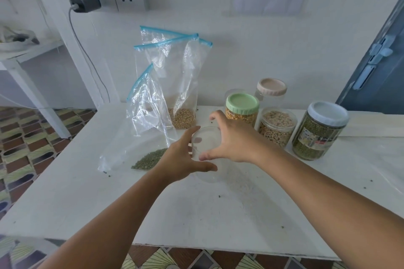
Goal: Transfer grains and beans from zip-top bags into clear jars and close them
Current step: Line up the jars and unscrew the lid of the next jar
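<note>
Near the desk's [87, 203] middle, the left hand [181, 159] and right hand [231, 140] each curl their grip round an empty clear jar [206, 150]. It looks readied for filling; next, probably, the green-bean bag [140, 137] beside it must be lifted and tipped in.

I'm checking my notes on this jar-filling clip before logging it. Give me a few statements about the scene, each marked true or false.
1. Both hands are on the empty clear jar. True: the left hand and right hand hold it.
2. The green-lidded jar holds yellow grains. True.
3. The jar of pale beans has a lid on. False: it is open.
4. The bag of green beans stands upright. False: it lies on the table.
5. The blue-lidded jar is empty. False: it holds green beans.
</note>
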